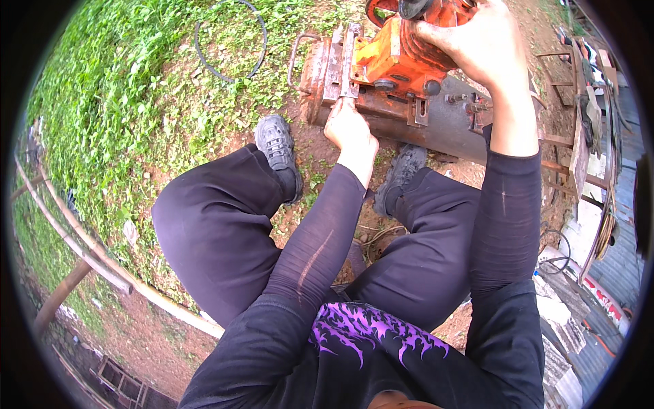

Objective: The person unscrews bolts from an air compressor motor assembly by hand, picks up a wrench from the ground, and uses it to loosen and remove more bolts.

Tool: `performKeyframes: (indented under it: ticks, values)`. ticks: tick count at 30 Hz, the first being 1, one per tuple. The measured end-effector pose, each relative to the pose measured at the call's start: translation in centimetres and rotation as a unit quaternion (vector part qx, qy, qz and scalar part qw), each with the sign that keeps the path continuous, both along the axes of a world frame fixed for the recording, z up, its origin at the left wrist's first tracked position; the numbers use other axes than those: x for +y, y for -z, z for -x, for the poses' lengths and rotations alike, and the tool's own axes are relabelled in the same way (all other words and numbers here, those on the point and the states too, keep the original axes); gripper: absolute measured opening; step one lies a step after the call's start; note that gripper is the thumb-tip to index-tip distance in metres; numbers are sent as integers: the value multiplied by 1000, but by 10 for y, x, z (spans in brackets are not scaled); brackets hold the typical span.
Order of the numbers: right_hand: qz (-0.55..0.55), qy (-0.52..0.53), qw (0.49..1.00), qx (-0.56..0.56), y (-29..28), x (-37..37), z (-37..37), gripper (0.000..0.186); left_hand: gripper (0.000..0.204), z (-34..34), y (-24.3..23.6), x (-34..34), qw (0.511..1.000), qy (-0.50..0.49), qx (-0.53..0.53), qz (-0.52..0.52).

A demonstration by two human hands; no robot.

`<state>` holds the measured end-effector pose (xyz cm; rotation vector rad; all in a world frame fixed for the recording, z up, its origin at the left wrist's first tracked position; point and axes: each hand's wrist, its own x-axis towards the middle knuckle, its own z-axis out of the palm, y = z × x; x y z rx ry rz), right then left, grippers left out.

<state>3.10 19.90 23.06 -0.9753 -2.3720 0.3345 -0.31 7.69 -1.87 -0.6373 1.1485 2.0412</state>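
Observation:
An orange air compressor pump (402, 58) with a finned cylinder sits over a rusty, dark cylindrical tank (449, 140) in front of me. My right hand (487, 44) grips the pump's upper right side, its thumb across the fins and its other fingers partly hidden behind. My left hand (349, 128) is closed at the near end of a narrow metal mounting rail (350, 58), beside the pump's left foot. Whatever sits in its pinched fingers is too small to make out. Two threaded fittings (475, 107) stick up from the tank, right of the pump.
A bent metal handle (294, 65) rises at the tank's left end. A thin dark hoop (197, 44) lies on the grass. My grey shoes (276, 146) are close to the tank. Rusty metal frames (579, 123) and corrugated sheets (630, 204) line the right; wooden poles (102, 255) run at left.

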Motion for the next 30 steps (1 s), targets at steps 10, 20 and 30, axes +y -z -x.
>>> performKeyframes:
  ticks: [10, 20, 30]
  values:
    - [40, -11, 999, 16, -11, -12, 2, 59, 13, -1, 1, 2, 998, -28, -52, -16]
    - [36, 11, 997, 61, -7, -14, 4, 59, 20, -6, 11, 9, 999, -16, 15, 43]
    - [272, 128, 942, 147, 18, 3, -88, 32, 21, -4, 5, 3, 996, 0, 50, 70]
